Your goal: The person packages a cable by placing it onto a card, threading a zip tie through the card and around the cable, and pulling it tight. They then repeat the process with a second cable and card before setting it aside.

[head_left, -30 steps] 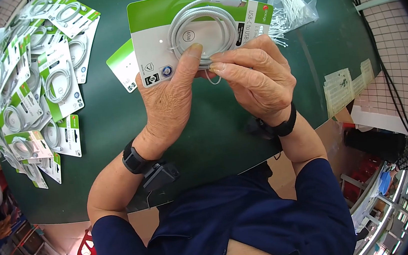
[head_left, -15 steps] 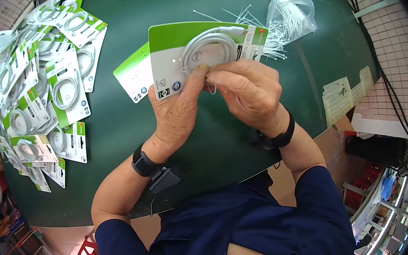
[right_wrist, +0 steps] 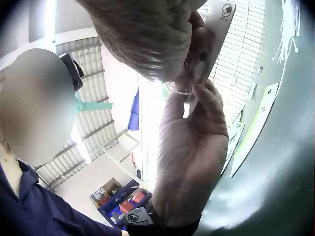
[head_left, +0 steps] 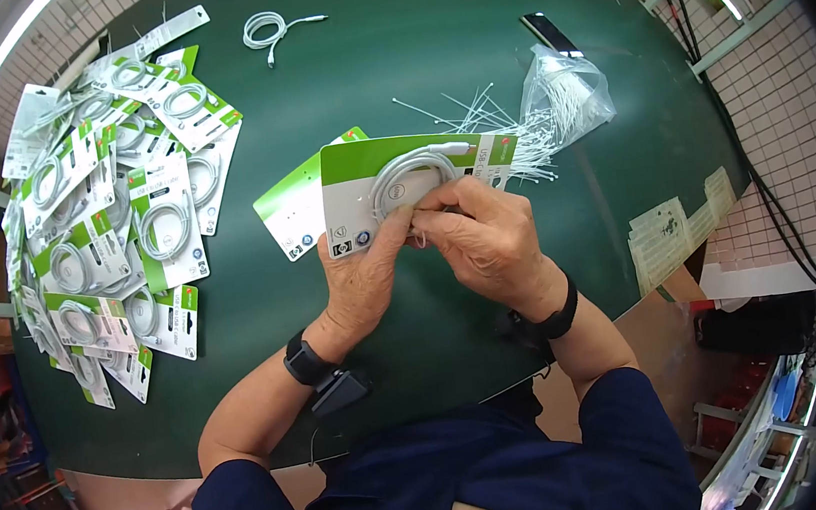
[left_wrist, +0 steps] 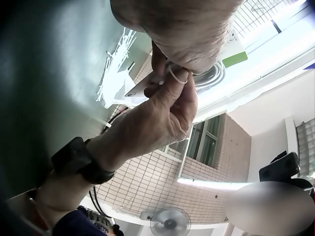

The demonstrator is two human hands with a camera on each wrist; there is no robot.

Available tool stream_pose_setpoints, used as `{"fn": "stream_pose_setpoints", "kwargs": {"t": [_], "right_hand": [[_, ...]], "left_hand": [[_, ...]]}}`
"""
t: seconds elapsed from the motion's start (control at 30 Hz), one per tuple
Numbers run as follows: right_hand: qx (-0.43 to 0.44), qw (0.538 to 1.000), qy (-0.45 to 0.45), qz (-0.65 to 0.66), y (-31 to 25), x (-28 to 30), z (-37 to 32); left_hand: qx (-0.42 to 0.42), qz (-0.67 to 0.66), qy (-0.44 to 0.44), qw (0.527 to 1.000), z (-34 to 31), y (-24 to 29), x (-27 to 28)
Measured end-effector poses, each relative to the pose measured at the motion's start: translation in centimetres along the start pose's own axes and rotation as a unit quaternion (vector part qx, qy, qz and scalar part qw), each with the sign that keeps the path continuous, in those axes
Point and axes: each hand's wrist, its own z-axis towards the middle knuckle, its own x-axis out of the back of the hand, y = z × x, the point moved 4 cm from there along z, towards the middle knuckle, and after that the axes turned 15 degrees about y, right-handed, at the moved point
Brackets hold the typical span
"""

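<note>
Clock reference, head view: 12 o'clock points away from the person across the worktop (head_left: 239, 360).

Pile of carded cables (head_left: 77, 267): on the worktop, at 10 o'clock from the left hand (head_left: 359, 286). Second card (head_left: 291, 213): at 11 o'clock from that hand, partly covered by the held card. Loose cable (head_left: 264, 32): farther out, between 11 and 12 o'clock.

Left hand: grips the lower edge of the held card (head_left: 346, 197), thumb in front. The card extends from 12 to 2 o'clock of this hand; its long axis runs roughly 9 to 3 o'clock. The coiled cable (head_left: 379, 196) lies against its face.

Tie loop (right_wrist: 183, 93): at the meeting fingertips of both hands, below the coil; neither hand is clearly nearer.

Right hand (head_left: 489, 244): pinches at the loop, with the loop at 10 o'clock from the palm. The exact contact is hidden. Loose ties (head_left: 531, 145) and plastic bag (head_left: 584, 104): at 1 o'clock from this hand.
</note>
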Motion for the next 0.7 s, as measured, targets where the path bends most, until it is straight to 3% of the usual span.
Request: {"fn": "stream_pose_setpoints", "kwargs": {"t": [0.13,0.23,0.3,0.37,0.4,0.47,0.5,0.6,0.63,0.7], "right_hand": [[-0.036,0.999,0.007,0.016,0.5,0.0,-0.2],[0.037,0.994,0.088,0.055,0.9,1.5,0.9],[0.037,0.98,0.193,0.028,2.4,3.9,1.0],[-0.109,0.948,0.298,0.033,5.3,6.1,0.0],[-0.119,0.945,0.305,0.029,6.5,6.8,0.0],[-0.409,0.868,0.243,0.144,10.1,6.7,-1.4],[-0.417,0.861,0.253,0.142,9.9,6.3,-2.4],[-0.413,0.761,0.155,0.475,8.4,2.1,-5.0],[-0.417,0.757,0.167,0.475,8.4,2.4,-6.0],[-0.553,0.663,0.068,0.5,8.5,2.3,-9.3]], "left_hand": [[0.003,0.036,-0.014,0.999,0.2,0.0,0.0],[0.023,-0.015,-0.001,1.0,0.6,0.3,-0.5],[0.026,-0.017,-0.008,0.999,0.8,0.4,-0.4],[0.024,-0.039,-0.021,0.999,0.8,0.7,-0.5],[0.03,-0.029,-0.027,0.999,0.7,0.9,-0.5],[0.036,-0.016,-0.052,0.998,0.4,1.2,-0.9],[0.04,-0.009,-0.065,0.997,0.2,1.2,-1.0],[0.041,0.021,-0.109,0.993,-0.4,0.6,-0.9],[0.036,0.03,-0.127,0.991,-0.5,0.5,-0.9],[0.047,0.031,-0.136,0.989,-0.7,0.4,-0.9]]}}
